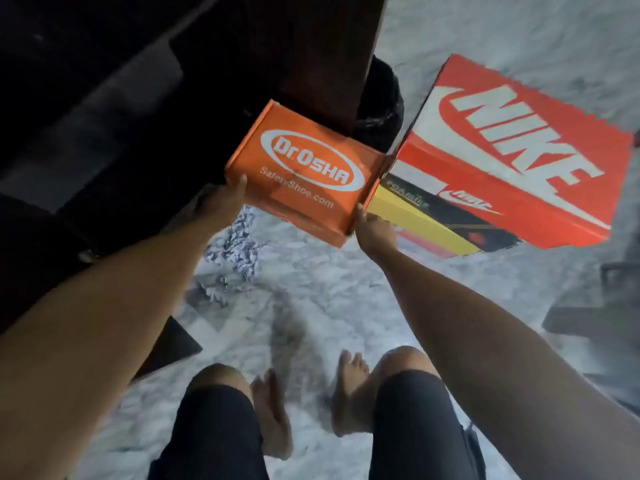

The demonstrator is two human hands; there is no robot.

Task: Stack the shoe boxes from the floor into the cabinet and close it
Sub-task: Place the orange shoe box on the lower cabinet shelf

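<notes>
hands clamped an orange dr.osha shoe box (304, 168) by its ends, left hand (221, 199) and right hand (375, 230) with fingers curled on it, lifted toward the dark cabinet (104, 98); nike box (519, 147) waited on the floor's far right.

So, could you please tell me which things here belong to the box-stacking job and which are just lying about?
Job: orange box, held by left hand and right hand; red box; yellow-and-black box; dark cabinet.
Lying about: patterned cloth; black bag.
</notes>
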